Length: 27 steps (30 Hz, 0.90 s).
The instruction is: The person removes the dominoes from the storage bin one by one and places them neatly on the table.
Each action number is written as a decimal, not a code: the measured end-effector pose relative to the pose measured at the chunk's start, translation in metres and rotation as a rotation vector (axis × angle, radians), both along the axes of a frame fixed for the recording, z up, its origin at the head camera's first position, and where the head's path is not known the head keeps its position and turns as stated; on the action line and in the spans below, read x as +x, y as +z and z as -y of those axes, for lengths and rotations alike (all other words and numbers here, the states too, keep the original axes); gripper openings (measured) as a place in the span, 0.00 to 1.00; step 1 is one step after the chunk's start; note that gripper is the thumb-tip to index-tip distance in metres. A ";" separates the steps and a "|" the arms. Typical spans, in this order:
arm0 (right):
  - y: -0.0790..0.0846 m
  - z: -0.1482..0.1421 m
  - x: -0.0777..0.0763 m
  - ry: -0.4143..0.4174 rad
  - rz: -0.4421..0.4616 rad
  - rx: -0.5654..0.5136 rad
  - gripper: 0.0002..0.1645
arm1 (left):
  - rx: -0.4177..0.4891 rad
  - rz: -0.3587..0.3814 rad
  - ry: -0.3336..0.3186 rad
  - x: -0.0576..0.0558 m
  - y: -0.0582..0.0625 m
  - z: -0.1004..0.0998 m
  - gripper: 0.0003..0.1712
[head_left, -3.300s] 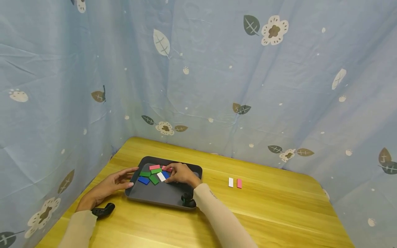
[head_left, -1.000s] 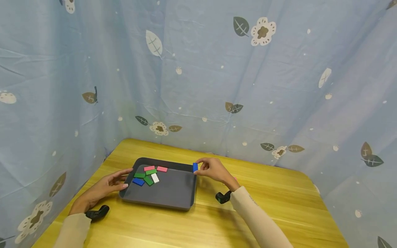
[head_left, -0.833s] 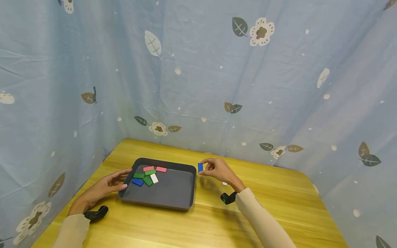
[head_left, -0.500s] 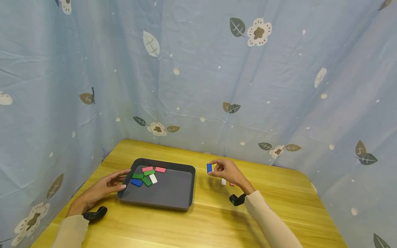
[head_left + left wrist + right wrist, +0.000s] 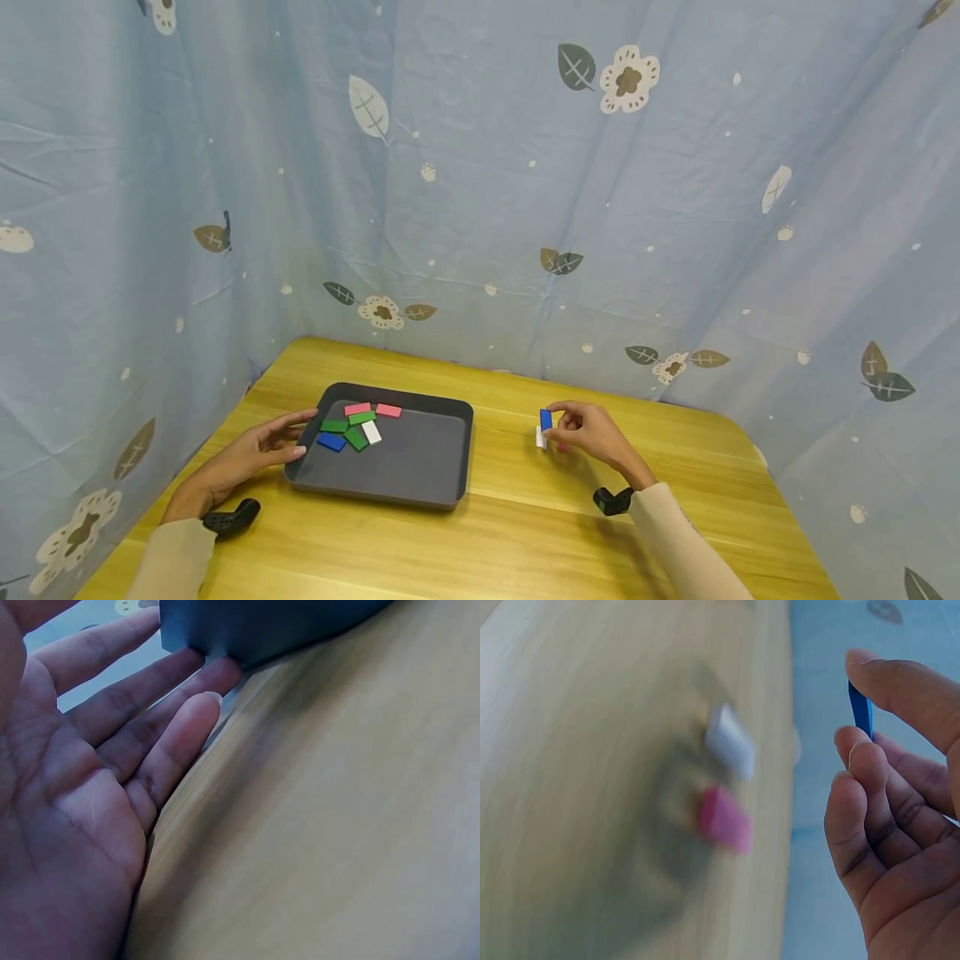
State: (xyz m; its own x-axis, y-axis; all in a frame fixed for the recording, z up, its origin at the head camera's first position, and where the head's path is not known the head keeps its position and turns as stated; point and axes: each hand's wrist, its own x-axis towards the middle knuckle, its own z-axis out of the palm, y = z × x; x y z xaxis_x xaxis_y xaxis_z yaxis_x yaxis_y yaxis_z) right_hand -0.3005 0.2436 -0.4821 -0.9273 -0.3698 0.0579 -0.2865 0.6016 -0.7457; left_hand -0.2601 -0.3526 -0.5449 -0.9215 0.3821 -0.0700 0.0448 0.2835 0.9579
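In the head view my right hand [image 5: 600, 437] pinches a blue domino [image 5: 546, 419] upright between thumb and fingers, above the table on the right. Just under it a white domino [image 5: 540, 438] and a pink domino [image 5: 562, 447], partly hidden by the hand, rest on the wood; the right wrist view shows both apart from the held one. At the left rim of the dark grey tray [image 5: 420, 458], my left hand [image 5: 247, 454] has its fingers extended. Its fingertips [image 5: 225, 671] touch the tray's outer wall in the left wrist view.
Inside the tray's left half lie several loose dominoes: green [image 5: 356, 438], pink [image 5: 388, 411], white [image 5: 371, 432] and blue [image 5: 331, 442]. A patterned blue curtain [image 5: 480, 208] surrounds the wooden table [image 5: 375, 550]. Each wrist wears a black device [image 5: 232, 518].
My right hand has lifted the blue domino out of the tray and carried it right, over the white and pink pair. The left hand has stayed at the tray's edge.
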 end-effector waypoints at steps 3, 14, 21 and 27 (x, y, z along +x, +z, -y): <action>-0.007 -0.012 0.002 -0.035 -0.003 0.019 0.28 | -0.004 -0.017 -0.013 0.000 0.000 0.001 0.36; -0.027 -0.048 0.011 -0.124 0.030 0.055 0.30 | -0.008 -0.030 -0.006 0.001 -0.001 0.000 0.37; -0.041 -0.061 0.011 -0.194 0.048 0.086 0.29 | 0.000 -0.022 -0.012 0.001 -0.001 -0.001 0.37; -0.044 -0.063 0.008 -0.225 0.038 0.110 0.29 | -0.013 -0.033 -0.007 0.001 -0.001 0.000 0.36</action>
